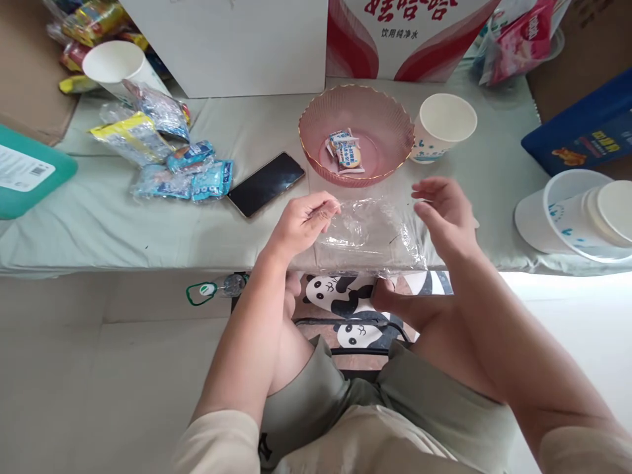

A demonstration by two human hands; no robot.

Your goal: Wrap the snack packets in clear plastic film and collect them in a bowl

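A crumpled clear plastic bag (368, 230) lies at the front of the cloth-covered table, part of it over the edge. My left hand (309, 220) is closed at the bag's left side, with its fingertips pinched on the film. On the other side, my right hand (447, 214) is open, thumb and fingers apart, near the bag's right edge. Just beyond the bag stands a pink ribbed bowl (390, 125) with a gold rim, and several small wrapped snacks (348, 153) lie in it. A white paper cup (444, 125) stands against the bowl's right side.
A dark phone (266, 184) and several snack packets (182, 174) lie to the left. Behind them is another paper cup (121, 66). Large boxes (247, 46) line the back. A white bucket (530, 224) with stacked cups stands at right; a green jug (29, 174) is far left.
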